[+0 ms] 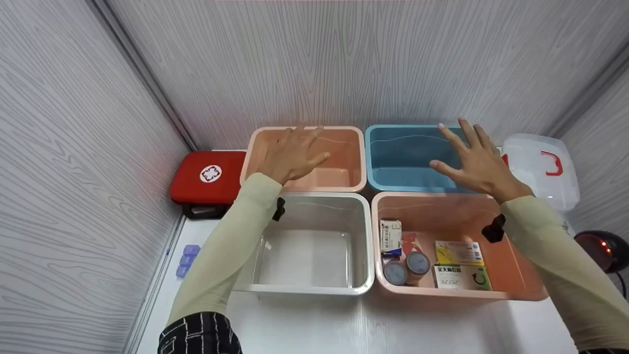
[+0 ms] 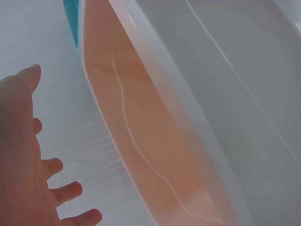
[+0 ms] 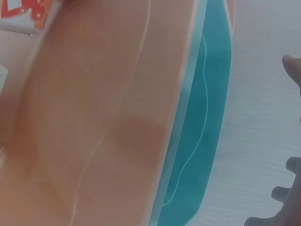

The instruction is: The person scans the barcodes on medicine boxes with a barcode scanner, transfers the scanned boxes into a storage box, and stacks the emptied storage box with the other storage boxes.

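My left hand (image 1: 291, 156) hovers with spread fingers above the orange bin (image 1: 351, 184) at the back left, holding nothing. Over the blue bin (image 1: 393, 183) at the back right, my right hand (image 1: 479, 164) is spread too, also with nothing in it. Both wrist views show the fingers apart and free of any object. In front stand a white bin (image 1: 304, 258) on the left and a pink-orange bin (image 1: 511, 268) on the right. The latter contains a yellow-and-white box (image 1: 459, 252), a white-and-green box (image 1: 462, 278), two grey-lidded jars (image 1: 417, 263) and a small white box (image 1: 391, 235).
A red first-aid case (image 1: 196, 172) lies at the left wall, with a purple pill organizer (image 1: 188, 260) nearer the front. To the right are a clear-lidded box (image 1: 535, 167) with a red handle and a black device (image 1: 602, 250) with red lights.
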Available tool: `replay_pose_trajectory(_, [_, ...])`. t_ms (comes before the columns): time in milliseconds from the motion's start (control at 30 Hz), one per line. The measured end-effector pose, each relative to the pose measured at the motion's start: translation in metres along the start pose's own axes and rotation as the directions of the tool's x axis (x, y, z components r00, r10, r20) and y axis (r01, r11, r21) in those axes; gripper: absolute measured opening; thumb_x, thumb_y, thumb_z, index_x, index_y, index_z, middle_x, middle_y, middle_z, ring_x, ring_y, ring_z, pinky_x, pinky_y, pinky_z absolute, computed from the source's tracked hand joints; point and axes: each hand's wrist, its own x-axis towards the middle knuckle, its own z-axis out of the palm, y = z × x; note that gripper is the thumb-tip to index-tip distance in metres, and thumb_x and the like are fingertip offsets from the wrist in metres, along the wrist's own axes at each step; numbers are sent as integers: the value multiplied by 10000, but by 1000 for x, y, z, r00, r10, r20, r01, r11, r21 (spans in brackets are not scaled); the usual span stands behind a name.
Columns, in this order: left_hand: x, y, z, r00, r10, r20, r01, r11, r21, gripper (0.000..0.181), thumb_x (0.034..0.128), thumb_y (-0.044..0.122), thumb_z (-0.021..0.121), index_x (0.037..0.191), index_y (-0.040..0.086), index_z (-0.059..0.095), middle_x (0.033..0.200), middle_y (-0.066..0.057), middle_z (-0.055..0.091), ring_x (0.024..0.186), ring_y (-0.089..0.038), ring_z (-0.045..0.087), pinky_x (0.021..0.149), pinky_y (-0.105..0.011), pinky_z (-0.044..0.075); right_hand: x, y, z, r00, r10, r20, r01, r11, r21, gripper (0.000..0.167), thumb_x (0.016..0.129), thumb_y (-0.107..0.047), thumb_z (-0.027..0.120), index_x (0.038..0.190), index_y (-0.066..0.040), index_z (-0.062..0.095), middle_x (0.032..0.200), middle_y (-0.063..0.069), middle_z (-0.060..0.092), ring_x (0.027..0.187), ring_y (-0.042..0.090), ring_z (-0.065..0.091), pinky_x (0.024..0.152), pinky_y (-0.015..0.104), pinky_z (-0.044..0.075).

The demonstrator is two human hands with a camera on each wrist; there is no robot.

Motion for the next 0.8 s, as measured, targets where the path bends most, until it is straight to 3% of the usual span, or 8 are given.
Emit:
replay_pose_trajectory(233, [-11,28,-2,996,85,28,-84,996,-20,793,1072,664,492,1749,361,213,1841,-121,126,1674,-414,229,1304,-699,253,-19,-21,4,988,-156,-6,156,988,0,935,989,-605,692,1750,-339,220,1846,139,58,1665,543,83,1198,880,173])
replay_pose_trajectory(433, [-21,59,3,981,177,84,-177,984,-8,799,1066,694,470,1748,377,203,1834,-103,159,1663,-396,261,1309,-655,285,-45,-38,15,960,-270,69,266,962,68,921,977,-528,742,1740,-344,260,1846,122,88,1642,560,161,1130,910,257])
replay_pose_trajectory(633, [-30,83,9,962,245,124,-254,965,66,777,1077,717,408,1748,388,196,1821,-89,214,1643,-390,313,1299,-624,329,-67,-51,25,913,-377,153,358,923,141,916,945,-522,791,1716,-322,338,1824,116,186,1606,544,284,1100,876,359])
replay_pose_trajectory(800, [-38,97,19,938,306,162,-322,943,85,750,1086,725,388,1742,405,215,1804,-63,278,1621,-350,361,1267,-603,386,-81,-56,35,850,-501,163,466,860,209,809,943,-440,815,1657,-296,465,1703,147,418,1517,459,451,1095,771,471])
